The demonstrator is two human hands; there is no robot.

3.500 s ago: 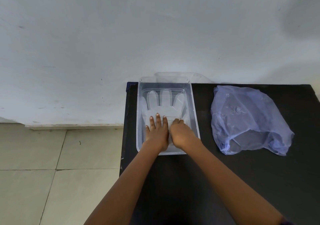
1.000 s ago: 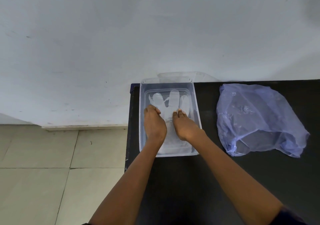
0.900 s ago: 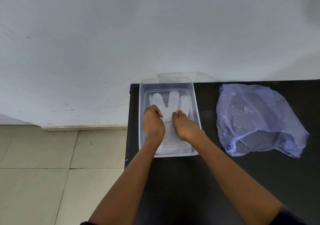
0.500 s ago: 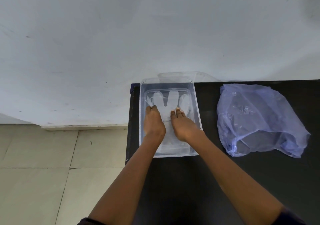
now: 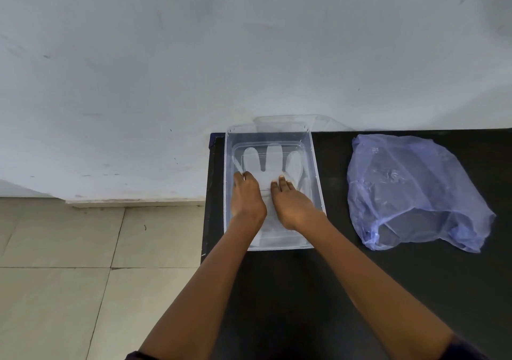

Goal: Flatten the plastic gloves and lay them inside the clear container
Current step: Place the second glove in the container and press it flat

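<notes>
A clear plastic container (image 5: 318, 193) sits at the left end of a black table (image 5: 291, 290). One translucent plastic glove (image 5: 273, 160) lies flat on its bottom, fingers pointing toward the wall. My left hand (image 5: 247, 196) rests on the glove's left side, fingertips curled and pinching the film near its thumb. My right hand (image 5: 291, 204) lies flat on the glove's palm, fingers straight and pressing down. The hands hide the lower part of the glove.
A crumpled bluish plastic bag (image 5: 415, 190) lies on the table to the right of the container. A clear lid (image 5: 321, 122) leans behind the container against the white wall. The table's left edge drops to a tiled floor (image 5: 83, 276).
Both hands slid from the glove's cuff up to its palm. The glove's fingers, crumpled a second ago, now lie spread and flat.
</notes>
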